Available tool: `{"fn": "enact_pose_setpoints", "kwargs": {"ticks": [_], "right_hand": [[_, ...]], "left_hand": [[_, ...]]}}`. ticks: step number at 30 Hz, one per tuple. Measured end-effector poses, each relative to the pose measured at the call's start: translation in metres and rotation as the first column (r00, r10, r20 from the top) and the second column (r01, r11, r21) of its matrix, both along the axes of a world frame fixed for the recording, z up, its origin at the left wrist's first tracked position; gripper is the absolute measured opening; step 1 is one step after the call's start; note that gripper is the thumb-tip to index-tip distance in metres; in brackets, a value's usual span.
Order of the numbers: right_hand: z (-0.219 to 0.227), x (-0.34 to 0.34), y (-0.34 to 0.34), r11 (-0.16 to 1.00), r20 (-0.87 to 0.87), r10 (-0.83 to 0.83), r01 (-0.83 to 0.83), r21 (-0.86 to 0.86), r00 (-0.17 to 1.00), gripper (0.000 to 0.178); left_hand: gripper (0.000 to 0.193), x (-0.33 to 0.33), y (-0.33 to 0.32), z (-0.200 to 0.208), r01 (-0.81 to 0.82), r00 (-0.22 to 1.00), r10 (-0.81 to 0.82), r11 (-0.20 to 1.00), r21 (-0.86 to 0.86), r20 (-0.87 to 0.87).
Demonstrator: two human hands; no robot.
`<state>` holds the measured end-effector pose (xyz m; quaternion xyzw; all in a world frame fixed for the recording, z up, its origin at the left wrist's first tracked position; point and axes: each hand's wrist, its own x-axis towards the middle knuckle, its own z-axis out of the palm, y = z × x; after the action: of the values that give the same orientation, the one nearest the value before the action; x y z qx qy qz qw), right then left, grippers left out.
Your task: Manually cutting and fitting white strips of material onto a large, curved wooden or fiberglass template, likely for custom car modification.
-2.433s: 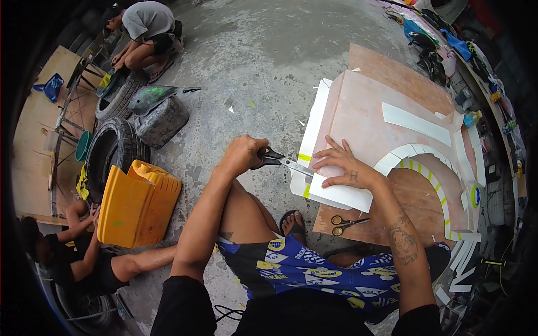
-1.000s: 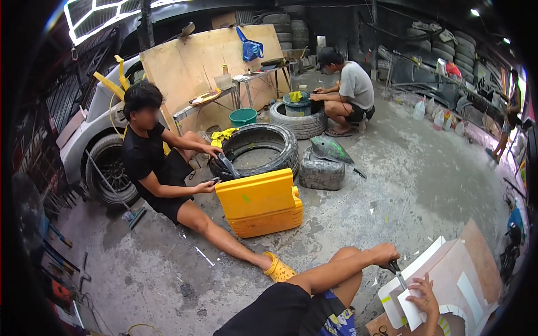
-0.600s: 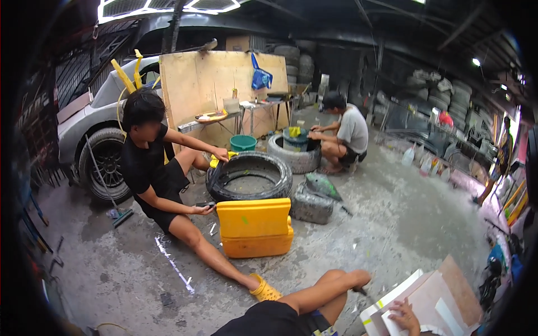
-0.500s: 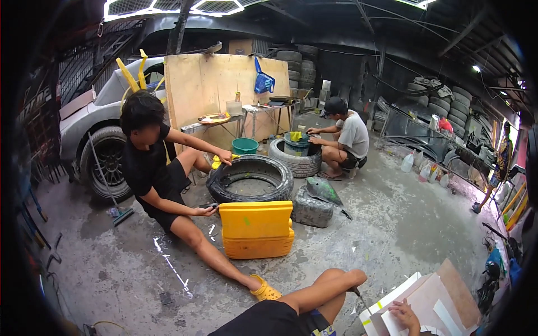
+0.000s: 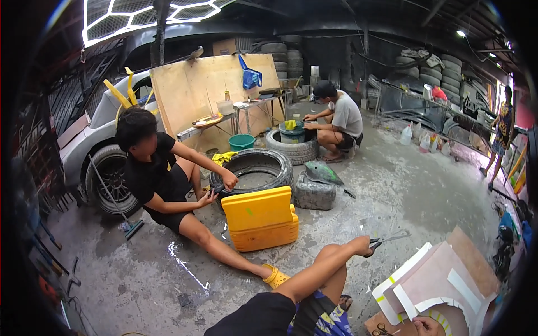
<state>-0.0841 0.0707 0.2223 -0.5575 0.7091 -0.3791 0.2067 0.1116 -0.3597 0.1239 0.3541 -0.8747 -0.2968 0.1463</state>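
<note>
My left arm reaches up to the right from the lower middle. At its end, my left hand (image 5: 363, 245) is closed round the dark handles of a pair of scissors (image 5: 395, 236), whose blades point right, apart from the cardboard. At the lower edge, my right hand (image 5: 428, 326) is partly cut off, its fingertips pinched at the lower end of a white strip (image 5: 404, 301). Beneath the strip lies a pale cardboard piece (image 5: 428, 278) with a curved cutout, yellow tape marks and another white strip (image 5: 464, 287). A second pair of scissors (image 5: 381, 329) rests beside it on brown board.
A yellow plastic container (image 5: 261, 219) stands ahead, near a black-clothed person (image 5: 148, 168) seated by a tire (image 5: 252, 171). Behind, another person (image 5: 342, 117) crouches at a bucket in a tire. A grey car (image 5: 103, 140), a broom (image 5: 133, 228) and a standing person (image 5: 501, 134) are farther out.
My left hand has lifted the scissors away from the cardboard. My right hand has gone from lying spread on it to the strip's end. The seated person's hands have come closer together.
</note>
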Motion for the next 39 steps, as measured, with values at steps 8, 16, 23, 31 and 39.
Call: {"fn": "enact_pose_setpoints", "kwargs": {"ticks": [8,16,23,31,39], "right_hand": [[-0.009,-0.009,0.03,0.99,0.15,-0.14,0.139,0.016,0.979,0.021],[-0.037,0.011,0.042,0.859,0.169,-0.507,0.512,0.019,0.845,0.02],[-0.08,-0.017,0.042,0.809,0.741,-0.469,0.57,0.142,0.481,0.026],[-0.088,-0.025,0.0,0.74,0.807,-0.56,0.552,0.384,0.189,0.055],[-0.127,-0.028,-0.026,0.78,0.853,-0.497,0.514,0.358,0.161,0.046]], "left_hand": [[0.04,-0.037,0.047,0.054,0.286,0.917,-0.222,0.946,0.155,-0.332],[0.041,-0.018,0.143,0.081,0.398,0.911,-0.198,0.656,0.642,-0.362],[0.04,0.04,0.225,0.028,0.487,0.869,-0.103,0.347,0.801,-0.484],[0.038,0.023,0.253,-0.013,0.403,0.907,-0.266,0.322,0.857,-0.327],[0.039,0.02,0.249,-0.026,0.366,0.93,-0.18,0.374,0.853,-0.32]]}}
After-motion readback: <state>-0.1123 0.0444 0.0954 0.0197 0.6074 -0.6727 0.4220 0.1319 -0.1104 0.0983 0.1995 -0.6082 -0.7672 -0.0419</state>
